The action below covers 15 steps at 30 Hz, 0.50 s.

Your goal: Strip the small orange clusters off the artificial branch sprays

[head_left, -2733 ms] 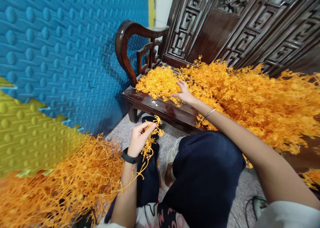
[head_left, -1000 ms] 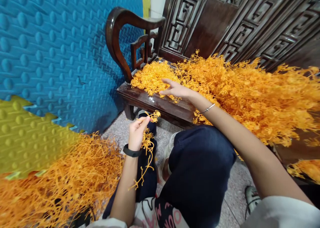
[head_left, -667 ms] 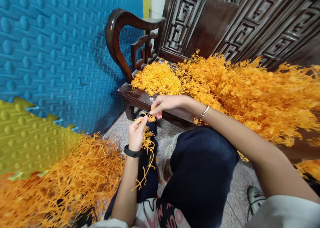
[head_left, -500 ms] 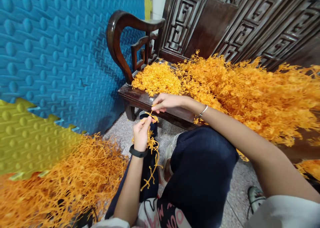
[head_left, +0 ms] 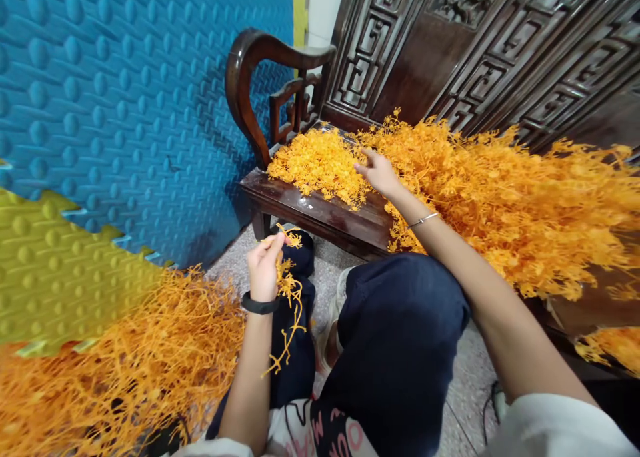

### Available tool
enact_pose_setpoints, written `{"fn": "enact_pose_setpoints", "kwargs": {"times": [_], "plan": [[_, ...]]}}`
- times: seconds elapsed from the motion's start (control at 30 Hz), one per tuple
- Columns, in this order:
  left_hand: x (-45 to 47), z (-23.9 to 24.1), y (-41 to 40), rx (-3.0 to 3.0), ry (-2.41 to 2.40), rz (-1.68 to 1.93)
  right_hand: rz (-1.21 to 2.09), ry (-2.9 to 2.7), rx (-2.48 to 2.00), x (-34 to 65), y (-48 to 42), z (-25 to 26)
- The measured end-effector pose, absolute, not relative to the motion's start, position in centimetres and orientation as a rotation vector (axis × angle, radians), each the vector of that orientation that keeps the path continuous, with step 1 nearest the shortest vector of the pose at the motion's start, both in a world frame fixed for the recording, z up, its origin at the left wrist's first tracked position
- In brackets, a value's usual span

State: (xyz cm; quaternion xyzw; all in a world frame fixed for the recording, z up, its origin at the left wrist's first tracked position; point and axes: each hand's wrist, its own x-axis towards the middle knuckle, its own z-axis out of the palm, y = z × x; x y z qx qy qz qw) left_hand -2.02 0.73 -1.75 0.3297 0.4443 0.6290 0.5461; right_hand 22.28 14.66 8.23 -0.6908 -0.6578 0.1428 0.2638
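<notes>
My left hand [head_left: 264, 270], wearing a dark wristband, pinches a yellow-orange branching strand [head_left: 287, 282] that looks like plastic. Small tufts show at the fingertips, and its thin stems hang down in front of my leg. My right hand [head_left: 379, 173], with a silver bangle at the wrist, reaches over the bench seat with its fingers apart. It is at the right edge of a low heap of small yellow pieces [head_left: 320, 160]. Just right of this hand lies a larger pile of branching yellow-orange strands [head_left: 490, 197]. I see nothing held in the right hand.
The dark wooden bench [head_left: 320, 210] has a curved armrest [head_left: 240, 77] and carved back [head_left: 410, 77]. Blue foam matting [head_left: 125, 110] stands at the left, with yellow foam matting [head_left: 65, 270] below it. Bare orange stems [head_left: 165, 350] are heaped at my lower left.
My right hand has left the strand and moved right and up to the heap on the bench, its fingers opening. My left hand has shifted slightly left and down, still holding the strand.
</notes>
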Motion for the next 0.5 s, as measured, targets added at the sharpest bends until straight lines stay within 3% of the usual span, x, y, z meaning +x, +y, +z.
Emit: {"fn": "enact_pose_setpoints", "kwargs": {"times": [0.23, 0.43, 0.5], "plan": [[-1.6, -1.7, 0.7, 0.801, 1.062, 1.493, 0.692, -2.013, -1.651, 19.2, 13.2, 8.1], [-1.4, -1.6, 0.6, 0.784, 1.016, 1.478, 1.729, -2.602, -1.153, 13.7, 9.5, 8.3], [-1.4, -1.6, 0.6, 0.769, 0.993, 1.480, 1.929, -2.665, -0.999, 12.5, 8.9, 7.6]]}}
